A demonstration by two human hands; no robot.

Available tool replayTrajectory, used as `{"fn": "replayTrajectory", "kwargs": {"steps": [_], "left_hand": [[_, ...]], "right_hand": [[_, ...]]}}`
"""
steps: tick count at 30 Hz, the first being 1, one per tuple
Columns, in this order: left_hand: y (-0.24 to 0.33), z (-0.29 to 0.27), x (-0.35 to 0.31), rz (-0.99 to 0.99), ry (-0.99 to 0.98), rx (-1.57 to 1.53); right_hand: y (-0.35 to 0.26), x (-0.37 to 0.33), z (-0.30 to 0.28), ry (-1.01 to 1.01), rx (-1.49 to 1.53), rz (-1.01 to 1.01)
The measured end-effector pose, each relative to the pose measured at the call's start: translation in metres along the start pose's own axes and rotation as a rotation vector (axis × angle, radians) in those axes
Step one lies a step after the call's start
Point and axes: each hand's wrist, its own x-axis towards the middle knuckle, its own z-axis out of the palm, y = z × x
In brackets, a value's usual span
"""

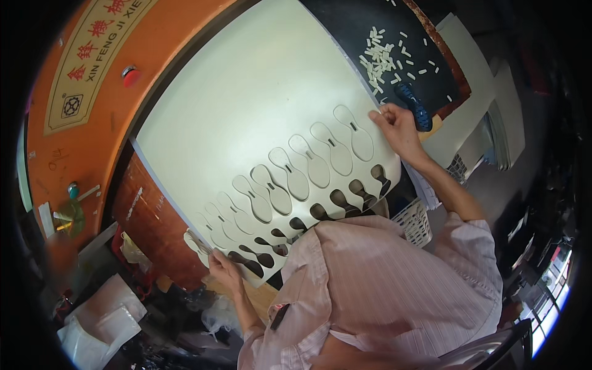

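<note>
A large white sheet (246, 80) lies tilted in front of me, with a slanting row of cut insole shapes (288, 174) across its near part. Several of these insole pieces still sit in their outlines. Closer to my body runs a row of insole-shaped holes (322, 212), dark where the sheet is cut through. My right hand (399, 131) pinches the sheet's right edge between thumb and fingers. At the near left corner, my left hand (227, 272) is closed on the sheet's edge. Beside it are some pale, stacked insole pieces (196, 246), partly hidden.
An orange machine body (117, 68) with a red button (131, 76) rises at the far left. Small white strips (379, 58) are scattered on a dark surface at the far right, near a dark blue patterned object (414, 108). A white perforated basket (414, 223) stands by my right side.
</note>
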Motion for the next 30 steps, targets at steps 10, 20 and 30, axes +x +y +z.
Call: {"fn": "replayTrajectory", "kwargs": {"steps": [10, 20, 30], "left_hand": [[-0.013, 0.012, -0.025, 0.019, 0.102, 0.074], [0.125, 0.102, -0.011, 0.519, 0.025, 0.155], [0.249, 0.328, -0.057, 0.721, -0.520, 0.295]], "right_hand": [[0.000, -0.010, -0.006, 0.047, 0.007, -0.034], [-0.001, -0.034, -0.034, -0.191, 0.229, 0.243], [-0.004, -0.028, -0.030, -0.358, 0.493, 0.316]]}}
